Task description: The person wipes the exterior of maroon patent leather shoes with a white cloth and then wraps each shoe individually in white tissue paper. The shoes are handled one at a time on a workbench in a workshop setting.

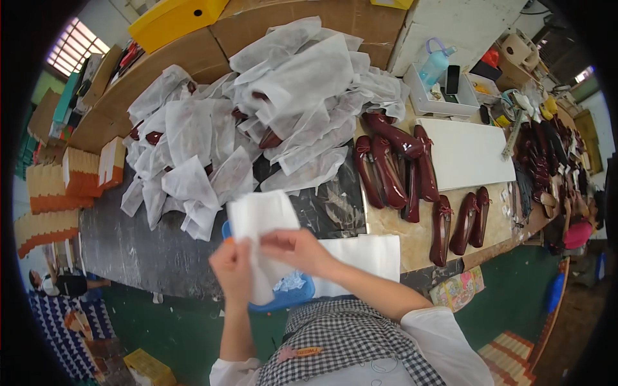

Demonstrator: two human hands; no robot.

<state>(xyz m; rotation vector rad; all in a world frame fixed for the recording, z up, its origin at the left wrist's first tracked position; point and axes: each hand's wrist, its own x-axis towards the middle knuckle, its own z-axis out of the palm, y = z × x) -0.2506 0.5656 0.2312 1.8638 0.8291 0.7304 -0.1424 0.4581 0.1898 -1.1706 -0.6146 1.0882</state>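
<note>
A white sheet of soft wrapping cloth (262,212), folded into a long bundle, stands in front of me above the table edge. My left hand (230,265) is closed around its left side. From the right, my right hand (297,249) pinches the bundle's face with bent fingers. Whether anything is inside the bundle does not show. Below it sits a blue basin (306,294) with pale blue scraps in it. Just right of the basin lies a white stack of sheets (373,256), partly behind my right forearm.
A large heap of white-wrapped shoes (309,83) covers the table's back. At right are several glossy dark red flats (389,170) beside a white board (467,151). Behind stands a white tray (444,106) with a blue bottle (436,64). Orange-and-cream boxes (55,180) line the left.
</note>
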